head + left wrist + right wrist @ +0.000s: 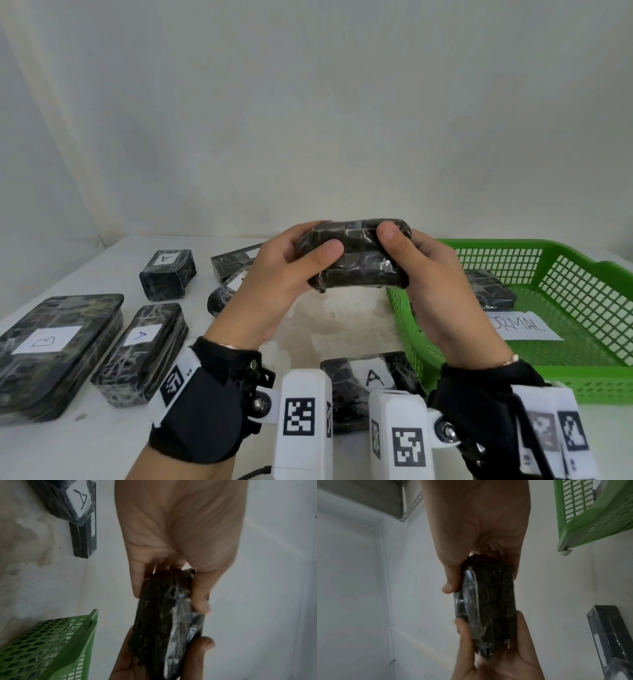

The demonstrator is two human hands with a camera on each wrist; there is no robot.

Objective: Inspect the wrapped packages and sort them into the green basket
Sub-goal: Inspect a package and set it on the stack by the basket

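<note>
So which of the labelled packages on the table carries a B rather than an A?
The big flat package at the far left; the other readable labels all say A.

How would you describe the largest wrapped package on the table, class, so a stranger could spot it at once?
Start at the green basket on the right, then look across the white table to its near left corner. The largest wrapped package lies flat there; alone among the visible labels, its white one reads B, not A.

A plain pale wall (308, 120) rises behind and above the grip. Below it lies a white table (342, 318), its top stained. A grey blind (368, 497) hangs upper left.
</note>
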